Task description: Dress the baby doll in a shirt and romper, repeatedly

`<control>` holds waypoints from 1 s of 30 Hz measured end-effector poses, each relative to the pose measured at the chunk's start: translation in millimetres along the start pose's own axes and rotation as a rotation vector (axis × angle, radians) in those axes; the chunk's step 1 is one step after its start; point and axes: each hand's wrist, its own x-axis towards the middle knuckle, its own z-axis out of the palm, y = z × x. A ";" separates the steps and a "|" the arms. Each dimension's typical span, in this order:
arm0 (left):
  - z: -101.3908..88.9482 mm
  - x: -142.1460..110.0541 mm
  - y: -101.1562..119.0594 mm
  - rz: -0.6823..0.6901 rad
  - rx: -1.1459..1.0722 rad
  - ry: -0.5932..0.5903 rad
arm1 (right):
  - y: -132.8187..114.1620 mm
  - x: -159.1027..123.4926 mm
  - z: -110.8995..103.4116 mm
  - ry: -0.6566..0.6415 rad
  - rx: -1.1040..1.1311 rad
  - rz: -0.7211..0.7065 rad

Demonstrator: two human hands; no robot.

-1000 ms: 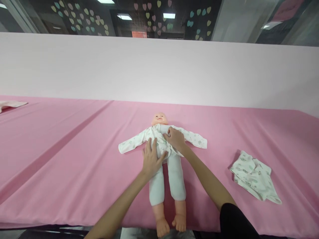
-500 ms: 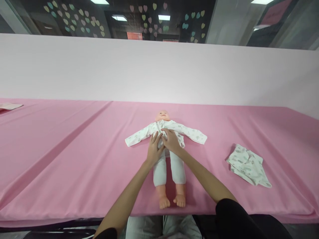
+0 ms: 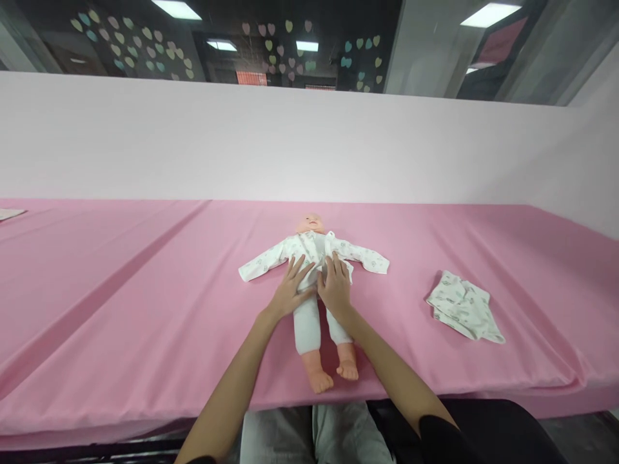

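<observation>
A baby doll lies on its back, head toward the wall and feet toward me. It wears a white printed baby shirt with both sleeves spread outward. The shirt front is parted at the chest, and the white body shows between the panels. My left hand lies flat with fingers spread on the shirt's left panel at the belly. On the right panel rests my right hand, fingers stretched out and thumb apart. The hem under my palms is partly hidden.
A folded white printed garment lies to the right on the pink cloth covering the table. A pale flat item sits at the far left edge. Behind the table stands a white wall below a dark window.
My right hand has moved from the middle of the chest to the right panel, and the shirt front has parted. My left hand has spread flatter. The doll's legs have shifted slightly.
</observation>
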 end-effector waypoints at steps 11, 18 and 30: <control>11.0 0.4 -3.3 0.008 0.084 0.150 | 6.7 -1.0 -0.8 0.024 -0.052 -0.093; 12.1 0.6 -2.3 0.038 0.060 0.343 | 9.7 1.6 -1.9 0.002 -0.058 -0.092; 3.0 2.4 -4.5 0.112 0.146 0.330 | 14.7 2.5 5.3 -0.002 -0.102 -0.069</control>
